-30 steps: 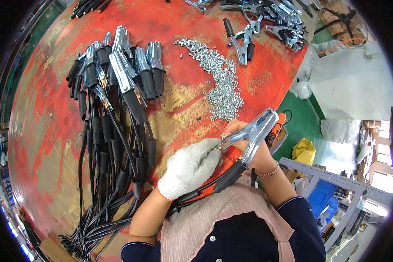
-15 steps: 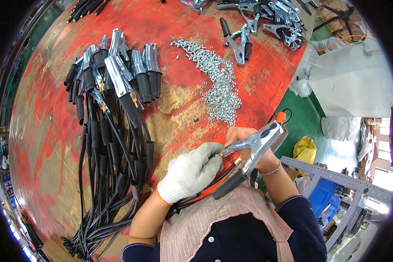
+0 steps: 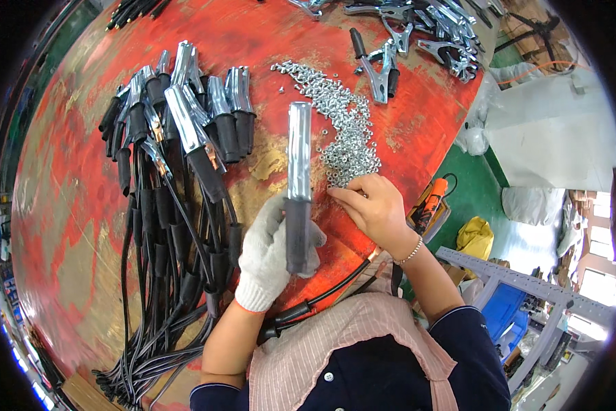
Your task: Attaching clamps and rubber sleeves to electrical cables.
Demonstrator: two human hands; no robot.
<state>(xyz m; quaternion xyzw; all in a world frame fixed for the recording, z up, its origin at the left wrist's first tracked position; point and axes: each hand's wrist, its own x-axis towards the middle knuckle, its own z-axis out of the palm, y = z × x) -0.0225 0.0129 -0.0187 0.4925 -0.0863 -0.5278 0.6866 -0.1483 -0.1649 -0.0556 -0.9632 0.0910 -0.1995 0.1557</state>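
My left hand [image 3: 267,253], in a white knit glove, is closed around a silver ground clamp [image 3: 299,151] with a black handle sleeve. The clamp points away from me, its narrow side facing up. My bare right hand [image 3: 376,211] has thumb and fingers pinched together at the near end of a heap of small metal nuts [image 3: 349,137]; whatever lies between the fingertips is too small to make out. Below the hands, a black cable [image 3: 338,282] with a copper lug [image 3: 374,255] runs across my lap at the table edge.
To the left lies a bundle of clamps [image 3: 184,123] on black cables [image 3: 136,322]. More loose clamps [image 3: 451,41] are piled at the far right of the red, worn table [image 3: 68,171]. An orange power tool [image 3: 432,198] hangs beyond the right edge, near a grey metal frame [image 3: 527,277].
The clamp has moved left and turned upright in my left hand. My right hand has left it and reached forward to the nuts. The orange tool shows more fully.
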